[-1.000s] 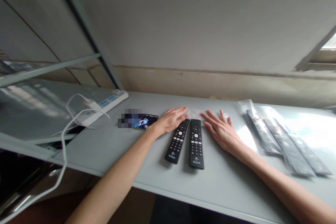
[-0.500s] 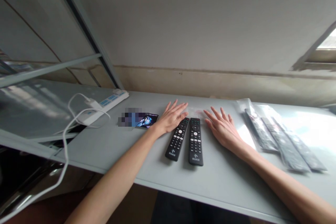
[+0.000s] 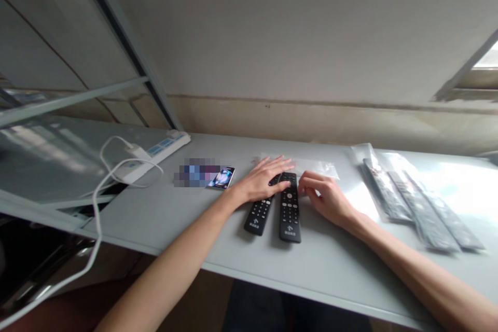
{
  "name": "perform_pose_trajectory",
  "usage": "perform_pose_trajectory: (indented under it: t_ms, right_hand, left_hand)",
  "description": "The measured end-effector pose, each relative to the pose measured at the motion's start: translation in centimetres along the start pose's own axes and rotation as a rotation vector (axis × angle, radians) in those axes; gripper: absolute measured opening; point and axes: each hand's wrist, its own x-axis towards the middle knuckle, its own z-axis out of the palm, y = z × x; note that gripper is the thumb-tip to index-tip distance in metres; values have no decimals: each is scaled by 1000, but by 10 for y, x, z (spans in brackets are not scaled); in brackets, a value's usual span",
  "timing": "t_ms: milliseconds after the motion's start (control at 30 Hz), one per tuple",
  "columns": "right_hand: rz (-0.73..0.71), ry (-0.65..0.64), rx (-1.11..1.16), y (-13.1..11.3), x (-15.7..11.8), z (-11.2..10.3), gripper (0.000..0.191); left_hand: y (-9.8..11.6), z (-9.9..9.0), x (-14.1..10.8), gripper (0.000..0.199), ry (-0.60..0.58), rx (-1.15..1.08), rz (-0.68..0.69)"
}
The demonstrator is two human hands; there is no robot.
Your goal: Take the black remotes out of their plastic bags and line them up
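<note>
Two black remote controls lie side by side on the grey desk, buttons up: the left remote control slightly slanted, the right remote control nearly straight. My left hand lies across the top of the left one, fingers stretched out, its thumb reaching over the right one. A flat clear plastic bag lies behind them, partly beneath the left fingertips. Close beside the right remote's upper edge, my right hand has its fingers curled down. What those fingertips hold, if anything, is hidden.
Several remotes in clear plastic sleeves lie at the right. Left of my hands is a phone with a lit screen, beside a blurred-out patch. A white power strip with a looping white cable occupies the desk's left side.
My left hand has shifted right, over the remotes. My right hand has moved left toward the right remote, and its fingers have gone from spread to curled. More of the plastic bag shows.
</note>
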Motion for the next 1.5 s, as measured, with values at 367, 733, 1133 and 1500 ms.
perform_pose_trajectory:
  t_ms: [367,733,1133,1500]
  right_hand:
    - [-60,-55,105,-1,-2,1,33]
    - [-124,-83,115,2,-5,3,33]
    - [273,327,-616,41,-1,-90,25]
    - [632,-85,-703,113,-70,-129,44]
  left_hand:
    - [3,-2,0,57,-21,51,3]
    - [5,-3,0,48,-34,13,-17]
    - [0,-2,1,52,-32,-37,2]
    - [-1,-2,1,50,-24,-39,-21]
